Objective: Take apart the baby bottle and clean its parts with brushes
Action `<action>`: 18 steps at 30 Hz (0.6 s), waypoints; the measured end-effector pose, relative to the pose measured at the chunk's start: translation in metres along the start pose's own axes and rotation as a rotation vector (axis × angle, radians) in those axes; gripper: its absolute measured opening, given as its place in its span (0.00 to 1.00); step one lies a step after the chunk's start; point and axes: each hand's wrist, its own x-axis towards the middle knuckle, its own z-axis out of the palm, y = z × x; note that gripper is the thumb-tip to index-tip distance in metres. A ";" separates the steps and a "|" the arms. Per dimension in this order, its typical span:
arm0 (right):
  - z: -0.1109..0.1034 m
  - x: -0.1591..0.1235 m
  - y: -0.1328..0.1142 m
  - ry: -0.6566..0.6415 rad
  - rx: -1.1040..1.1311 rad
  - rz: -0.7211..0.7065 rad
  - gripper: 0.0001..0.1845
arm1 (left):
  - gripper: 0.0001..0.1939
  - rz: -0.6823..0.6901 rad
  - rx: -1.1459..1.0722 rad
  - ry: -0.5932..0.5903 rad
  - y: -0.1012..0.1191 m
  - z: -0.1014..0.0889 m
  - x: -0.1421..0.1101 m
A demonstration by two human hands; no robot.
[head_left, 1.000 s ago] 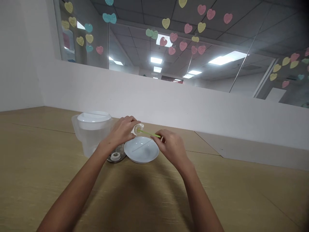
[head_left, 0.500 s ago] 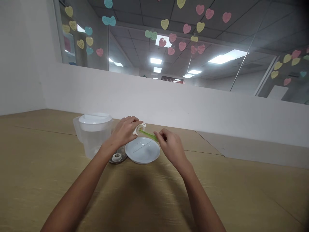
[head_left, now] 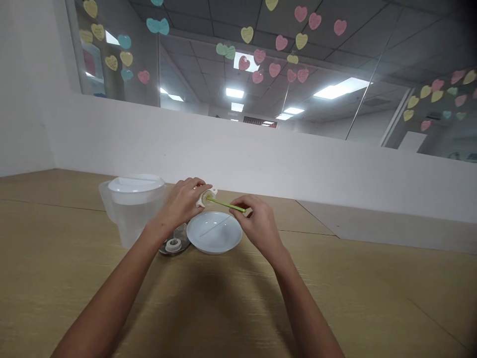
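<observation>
My left hand (head_left: 182, 201) grips a small white plastic cap (head_left: 204, 198) at its fingertips. A thin green straw (head_left: 225, 204) sticks out of that cap toward my right hand (head_left: 257, 219), whose fingertips pinch its far end. Both hands hover just above a shallow white dish (head_left: 214, 232) without touching it. Left of my left wrist stands a clear plastic pitcher (head_left: 132, 214) with a white lid. A small white ring piece (head_left: 173, 244) sits on a metal disc (head_left: 166, 251), partly hidden by my left forearm.
A small clear glass part (head_left: 181, 232) stands by the metal disc. Everything rests on a tan wooden table (head_left: 335, 278). A low white wall (head_left: 238, 149) runs behind it, with a glass partition bearing coloured heart notes (head_left: 276, 42) above.
The whole scene sits slightly further left in the view. My right hand now pinches the green straw, which looks thinner and tilts a little differently; my left hand still grips the cap.
</observation>
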 end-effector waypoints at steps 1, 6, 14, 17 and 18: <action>-0.002 0.000 -0.001 0.016 0.022 0.008 0.05 | 0.19 -0.003 -0.001 -0.011 0.000 0.001 0.000; -0.021 -0.001 -0.005 0.129 0.125 0.106 0.06 | 0.18 0.019 -0.109 -0.044 0.003 0.009 0.001; -0.046 0.000 -0.003 0.274 0.237 0.293 0.07 | 0.21 -0.002 -0.176 -0.058 0.005 0.013 0.002; -0.050 -0.001 -0.004 0.341 0.251 0.280 0.07 | 0.21 -0.020 -0.189 -0.068 0.008 0.010 0.003; -0.051 -0.001 -0.004 0.362 0.250 0.271 0.07 | 0.21 -0.025 -0.193 -0.071 0.010 0.009 0.003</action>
